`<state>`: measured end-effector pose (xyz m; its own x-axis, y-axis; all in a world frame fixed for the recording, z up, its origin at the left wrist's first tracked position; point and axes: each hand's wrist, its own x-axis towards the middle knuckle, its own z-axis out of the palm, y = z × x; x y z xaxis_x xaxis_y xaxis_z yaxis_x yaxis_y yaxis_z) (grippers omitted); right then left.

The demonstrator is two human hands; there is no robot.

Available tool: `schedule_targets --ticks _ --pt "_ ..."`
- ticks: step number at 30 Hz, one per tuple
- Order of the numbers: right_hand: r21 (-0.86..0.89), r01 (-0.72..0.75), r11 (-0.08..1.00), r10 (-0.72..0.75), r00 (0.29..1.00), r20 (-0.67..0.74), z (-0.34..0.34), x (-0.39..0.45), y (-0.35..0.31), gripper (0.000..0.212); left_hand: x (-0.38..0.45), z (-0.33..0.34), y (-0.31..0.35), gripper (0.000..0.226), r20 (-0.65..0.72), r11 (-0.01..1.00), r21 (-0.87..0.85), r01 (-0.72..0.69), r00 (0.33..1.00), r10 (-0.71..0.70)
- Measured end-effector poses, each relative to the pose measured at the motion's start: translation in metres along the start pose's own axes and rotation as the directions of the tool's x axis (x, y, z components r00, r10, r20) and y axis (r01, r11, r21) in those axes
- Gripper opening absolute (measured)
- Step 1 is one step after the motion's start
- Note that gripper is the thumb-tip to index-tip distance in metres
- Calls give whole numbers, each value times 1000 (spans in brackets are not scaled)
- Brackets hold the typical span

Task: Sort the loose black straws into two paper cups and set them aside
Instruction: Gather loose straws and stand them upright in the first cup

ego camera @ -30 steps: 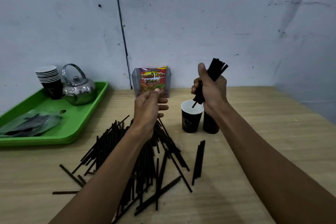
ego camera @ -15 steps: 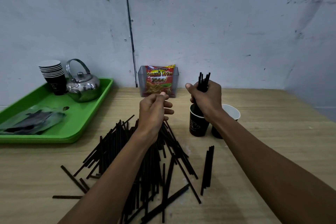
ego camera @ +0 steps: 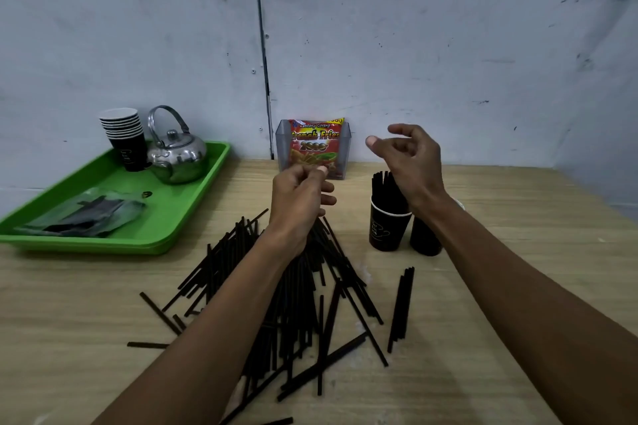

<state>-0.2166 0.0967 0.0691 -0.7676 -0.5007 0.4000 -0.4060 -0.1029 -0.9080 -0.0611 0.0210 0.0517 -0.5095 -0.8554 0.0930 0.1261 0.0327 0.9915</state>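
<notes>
A heap of loose black straws point(ego camera: 293, 290) lies on the wooden table in front of me, with a few more straws point(ego camera: 400, 307) lying apart to the right. Two black paper cups stand at centre right: the left cup point(ego camera: 386, 231) holds a bundle of upright straws point(ego camera: 385, 188), the right cup point(ego camera: 424, 238) is mostly hidden behind my right wrist. My right hand point(ego camera: 411, 155) hovers just above the straw-filled cup, fingers apart and empty. My left hand point(ego camera: 300, 197) is raised over the far end of the heap, fingers curled together; nothing shows in it.
A green tray point(ego camera: 172, 221) at the left carries a stack of paper cups point(ego camera: 124, 138), a steel kettle point(ego camera: 176, 152) and a plastic bag point(ego camera: 86, 217). A clear holder with a snack packet point(ego camera: 312, 148) stands against the wall.
My right hand lowered the bundle of straws into the left cup, let go of it and lifted above it. My left hand has stayed over the heap.
</notes>
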Motion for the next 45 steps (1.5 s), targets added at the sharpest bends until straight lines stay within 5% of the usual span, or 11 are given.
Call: schedule_targets --ticks 7,13,18,25,29,35,45 --pt "-297 247 922 -241 969 58 -6 -24 -27 43 -7 -20 7 10 0 997 71 -22 1000 23" --pt "-310 460 832 -413 887 207 15 -75 -33 19 -17 -55 2 10 35 950 310 -30 999 20" --pt "-451 361 816 -135 878 459 35 -109 -1 18 -23 -86 -8 14 -6 805 593 -18 1000 27" --pt "-700 203 685 177 885 430 34 -121 27 25 -28 -112 -17 45 -162 307 934 186 982 -100" --pt "-777 179 603 255 880 401 31 -119 31 32 -29 -119 -19 52 -292 180 926 331 932 -214" --pt "-764 208 611 299 832 467 41 -118 27 9 -29 -104 -25 42 -192 236 937 259 943 -272" --pt "-694 190 694 265 829 492 43 -119 26 36 -17 -94 -34 49 -163 359 898 254 951 -265"
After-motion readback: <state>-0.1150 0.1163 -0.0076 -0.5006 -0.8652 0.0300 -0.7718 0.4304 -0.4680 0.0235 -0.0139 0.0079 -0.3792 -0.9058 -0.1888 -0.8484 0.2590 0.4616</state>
